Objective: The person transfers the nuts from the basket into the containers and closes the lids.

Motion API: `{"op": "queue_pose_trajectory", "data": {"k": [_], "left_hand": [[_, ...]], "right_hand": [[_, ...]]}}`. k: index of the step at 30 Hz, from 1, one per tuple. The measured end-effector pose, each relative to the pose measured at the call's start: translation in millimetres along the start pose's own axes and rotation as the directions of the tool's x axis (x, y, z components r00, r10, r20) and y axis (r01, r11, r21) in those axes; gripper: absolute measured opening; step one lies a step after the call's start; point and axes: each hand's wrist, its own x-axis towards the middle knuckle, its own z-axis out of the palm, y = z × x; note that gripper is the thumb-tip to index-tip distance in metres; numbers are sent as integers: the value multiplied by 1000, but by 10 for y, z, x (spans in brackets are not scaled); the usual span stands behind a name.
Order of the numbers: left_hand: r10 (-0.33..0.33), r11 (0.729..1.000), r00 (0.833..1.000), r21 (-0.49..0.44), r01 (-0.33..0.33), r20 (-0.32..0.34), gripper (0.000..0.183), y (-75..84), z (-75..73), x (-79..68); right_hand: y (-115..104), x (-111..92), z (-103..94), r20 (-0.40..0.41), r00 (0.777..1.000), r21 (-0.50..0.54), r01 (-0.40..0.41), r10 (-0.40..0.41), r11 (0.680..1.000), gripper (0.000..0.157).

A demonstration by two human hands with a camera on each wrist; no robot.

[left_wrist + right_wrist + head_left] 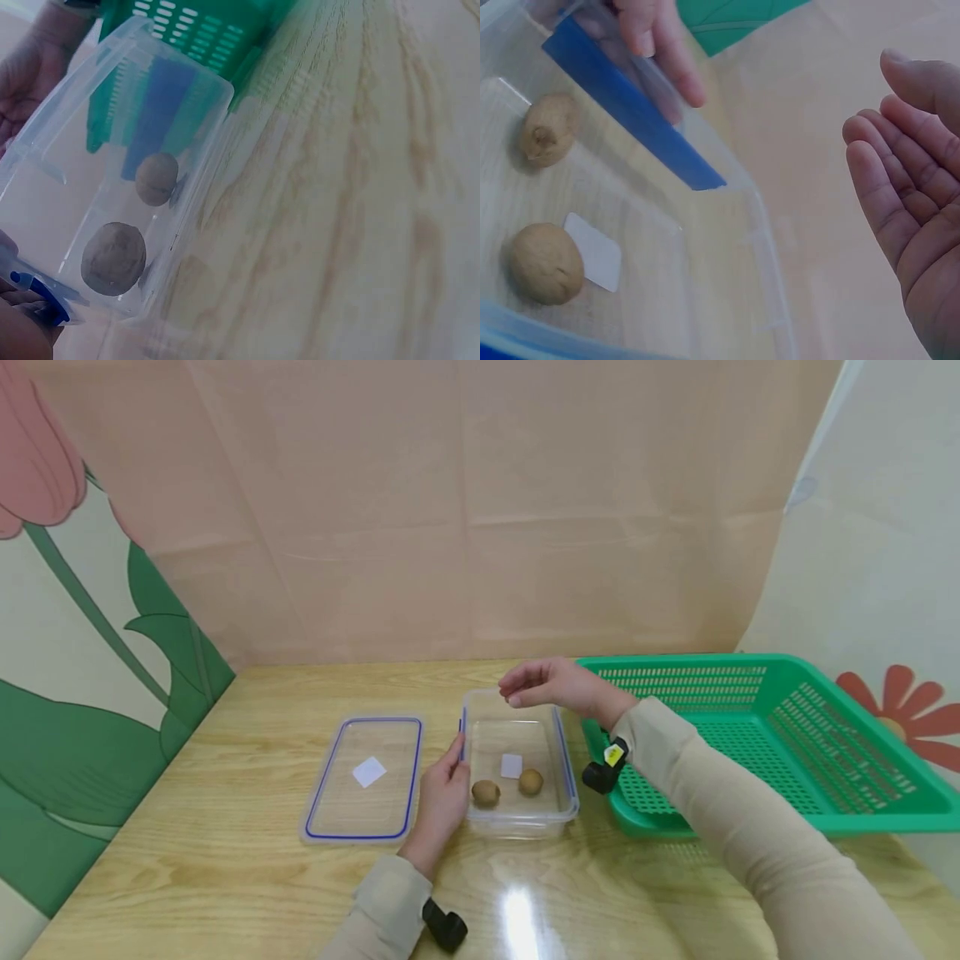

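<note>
A clear plastic food container [517, 817] with blue side clips stands lidless in the middle of the table. Two brown, roundish fruits that look like kiwis [531, 782] lie in its near half, beside a small white square [512, 766]. My left hand [442, 797] holds the container's left wall, by the blue clip [630, 101]; some fingers show through the clear plastic in the right wrist view. Over the container's far end is my right hand [558, 685], its fingers loosely curled and nothing in them. In the right wrist view, that palm [937, 247] shows bare.
A clear lid with a blue seal [363, 838] lies flat on the table to the left, a white square [369, 772] on it. To the right stands a large green plastic basket [795, 822], under my right forearm. A pinkish-beige sheet [450, 527] covers the back.
</note>
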Motion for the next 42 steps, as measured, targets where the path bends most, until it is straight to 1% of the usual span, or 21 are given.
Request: {"op": "queue_pose_trajectory", "data": {"k": [8,13,15,20,26,32,37,42], "left_hand": [[-24,999,1000,-26,24,8,44,-7,1,-4],[-14,1000,1000,-18,14,10,45,8,-7,-4],[-6,1000,1000,-19,6,7,45,18,-10,-2],[-6,1000,1000,-24,6,7,45,31,-15,-2],[-7,1000,1000,-23,7,10,44,4,-5,4],[-11,1000,1000,-26,11,11,44,-13,-2,3],[-21,999,1000,-27,21,15,45,0,-8,-3],[-31,999,999,-32,32,20,45,-2,-10,10]], "right_hand": [[34,-84,-153,-62,998,22,35,-34,999,38],[92,-161,-257,-105,994,30,21,-18,999,42],[118,-188,-306,-110,994,15,17,-15,1000,44],[193,-255,-419,-128,992,-33,2,-6,999,45],[324,-335,-534,-158,987,-39,-5,-1,999,42],[441,-427,-635,-181,983,-68,-51,38,996,49],[534,-505,-723,-211,976,-111,-79,54,991,48],[632,-588,-798,-217,974,-144,-96,63,985,48]]}}
